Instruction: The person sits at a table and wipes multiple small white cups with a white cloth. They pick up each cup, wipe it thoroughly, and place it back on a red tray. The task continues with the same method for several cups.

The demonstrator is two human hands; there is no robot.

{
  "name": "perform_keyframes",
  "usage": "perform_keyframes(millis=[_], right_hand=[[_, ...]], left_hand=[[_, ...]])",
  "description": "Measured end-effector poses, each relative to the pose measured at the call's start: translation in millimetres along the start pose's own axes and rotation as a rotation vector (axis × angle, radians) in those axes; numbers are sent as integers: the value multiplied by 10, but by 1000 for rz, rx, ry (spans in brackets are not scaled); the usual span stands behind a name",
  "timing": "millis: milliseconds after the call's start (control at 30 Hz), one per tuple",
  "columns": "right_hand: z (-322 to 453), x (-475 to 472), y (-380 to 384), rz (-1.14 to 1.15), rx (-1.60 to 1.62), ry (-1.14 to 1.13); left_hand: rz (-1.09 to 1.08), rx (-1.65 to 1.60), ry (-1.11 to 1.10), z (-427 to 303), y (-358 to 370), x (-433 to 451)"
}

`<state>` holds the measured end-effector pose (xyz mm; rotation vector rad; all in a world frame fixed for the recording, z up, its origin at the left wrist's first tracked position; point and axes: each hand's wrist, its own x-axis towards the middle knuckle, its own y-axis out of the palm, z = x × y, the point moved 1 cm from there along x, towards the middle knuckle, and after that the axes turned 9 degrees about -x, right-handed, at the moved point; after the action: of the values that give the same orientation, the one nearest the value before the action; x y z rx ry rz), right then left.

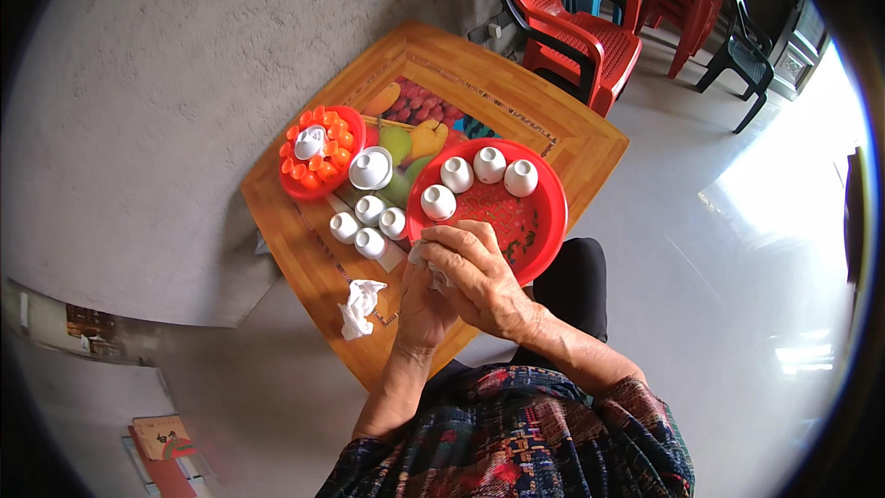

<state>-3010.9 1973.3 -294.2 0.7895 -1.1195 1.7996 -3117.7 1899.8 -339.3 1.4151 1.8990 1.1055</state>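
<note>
My left hand and my right hand are cupped together over the table's near side, around a white tissue. Whether a cup is inside the tissue is hidden. Just beyond them, a round red tray holds several white cups upside down along its far and left side. Left of the tray stand several more upturned white cups and a white lidded bowl. A crumpled white tissue lies near the table's left edge.
A smaller red tray with orange cups and a white lid stands at the wooden table's left. Beyond are a plaster wall, red plastic chairs and a dark chair. My knee is beside the large tray.
</note>
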Motion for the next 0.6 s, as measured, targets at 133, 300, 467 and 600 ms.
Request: perform_keyframes(millis=[133, 300, 467, 600], right_hand=[[-109, -103, -43, -14, 264, 236], [-210, -187, -135, 58, 426, 353], [-333, -347, -252, 82, 357, 556], [-117, -183, -367, -31, 366, 341]], left_hand=[[88, 240, 32, -102, 135, -23], [74, 313, 134, -81, 131, -12], [111, 334, 151, -159, -5, -10], [61, 336, 133, -166, 84, -38]])
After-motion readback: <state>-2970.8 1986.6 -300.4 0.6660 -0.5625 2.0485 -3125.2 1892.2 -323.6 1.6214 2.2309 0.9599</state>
